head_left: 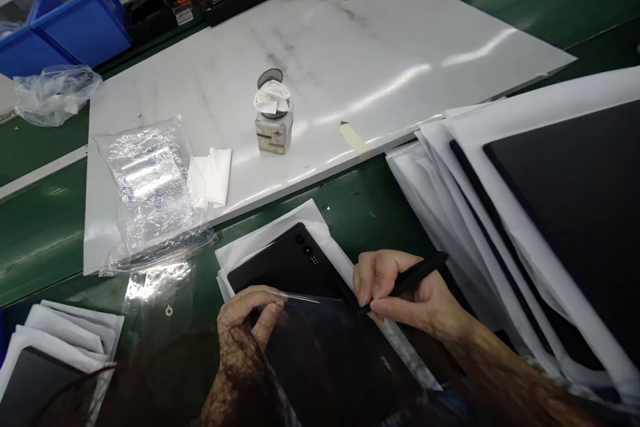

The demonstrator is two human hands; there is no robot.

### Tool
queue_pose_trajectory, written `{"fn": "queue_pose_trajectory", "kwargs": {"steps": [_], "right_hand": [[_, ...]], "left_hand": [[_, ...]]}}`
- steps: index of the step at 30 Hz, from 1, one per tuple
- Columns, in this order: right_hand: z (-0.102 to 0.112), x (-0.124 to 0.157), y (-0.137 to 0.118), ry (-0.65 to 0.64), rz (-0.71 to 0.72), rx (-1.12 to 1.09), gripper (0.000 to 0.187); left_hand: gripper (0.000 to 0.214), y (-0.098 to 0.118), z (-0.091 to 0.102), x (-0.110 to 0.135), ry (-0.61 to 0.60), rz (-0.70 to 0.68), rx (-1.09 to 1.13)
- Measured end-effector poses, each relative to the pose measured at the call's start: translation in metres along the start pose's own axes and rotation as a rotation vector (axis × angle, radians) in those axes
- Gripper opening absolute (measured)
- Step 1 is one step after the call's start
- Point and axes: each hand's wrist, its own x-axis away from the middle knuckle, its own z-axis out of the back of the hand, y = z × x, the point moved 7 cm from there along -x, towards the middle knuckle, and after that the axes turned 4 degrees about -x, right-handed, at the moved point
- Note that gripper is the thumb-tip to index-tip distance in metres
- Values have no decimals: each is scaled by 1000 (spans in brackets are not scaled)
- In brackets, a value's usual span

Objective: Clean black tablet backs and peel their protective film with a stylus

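Observation:
A black tablet (295, 267) with a dual camera lens lies face down on white wrapping sheets (270, 240). My left hand (245, 327) pinches the edge of a transparent film (310, 300), which lifts over the tablet. My right hand (400, 287) grips a black stylus (415, 282), its tip pressed near the film's edge at the tablet's surface. The lower part of the tablet is dark and reflective, and its outline is hard to make out under the film.
Wrapped black tablets (565, 213) are stacked at right, with more (55, 360) at lower left. On the white board (350, 60) stand a small bottle with tissue (274, 137), a plastic bag (150, 187) and a white cloth (213, 177). Blue bins (80, 27) sit behind.

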Motion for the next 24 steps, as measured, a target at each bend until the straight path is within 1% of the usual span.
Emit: {"fn": "queue_pose_trajectory", "kwargs": {"steps": [4,5,7,10,12,15,18,24], "right_hand": [[9,-13,9,269,69,-24,27],[11,-17,12,321,90,-18,29],[12,-23,22,382,113,6,33],[15,-28,36,425,94,32,35],[18,-27,41,448,85,32,36],[20,-24,42,463,84,31,36],[20,-24,42,452,76,45,37],[20,-24,42,466,89,64,37]], "left_hand": [[8,1,-7,1,-94,-58,-48],[8,2,-9,1,-118,-73,-55],[8,2,-12,2,-149,-90,-58],[8,2,-14,3,-177,-89,-60],[9,2,-14,3,-190,-87,-62],[10,3,-14,2,-194,-87,-60],[10,4,-14,1,-186,-96,-58],[12,14,-13,-2,-203,-118,-67]]}}
